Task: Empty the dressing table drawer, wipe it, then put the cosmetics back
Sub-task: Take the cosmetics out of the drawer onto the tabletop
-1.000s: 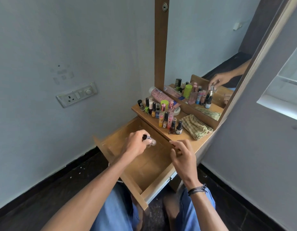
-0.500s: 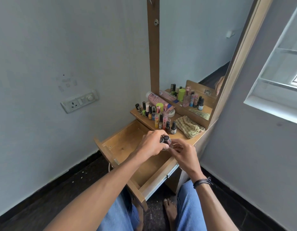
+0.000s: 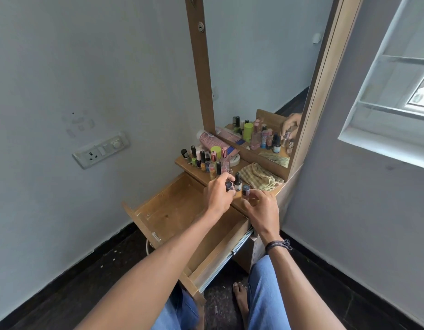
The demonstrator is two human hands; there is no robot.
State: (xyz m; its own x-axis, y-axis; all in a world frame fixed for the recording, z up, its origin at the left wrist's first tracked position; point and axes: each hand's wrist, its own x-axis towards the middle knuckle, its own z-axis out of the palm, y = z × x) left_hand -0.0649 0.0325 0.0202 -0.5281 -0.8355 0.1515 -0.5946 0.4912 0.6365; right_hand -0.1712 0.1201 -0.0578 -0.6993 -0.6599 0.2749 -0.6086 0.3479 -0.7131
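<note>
left hand [image 3: 218, 195]: bottle [image 3: 229, 185] | right hand [image 3: 262, 209]: second bottle [image 3: 246, 189] | hands now parted

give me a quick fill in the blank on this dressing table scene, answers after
The drawer stands ____. The left hand grips a bottle and the right hand pinches a second bottle: ____ bottles held in all. The cloth lies in front of the ____.
Missing: open; two; mirror.
</note>
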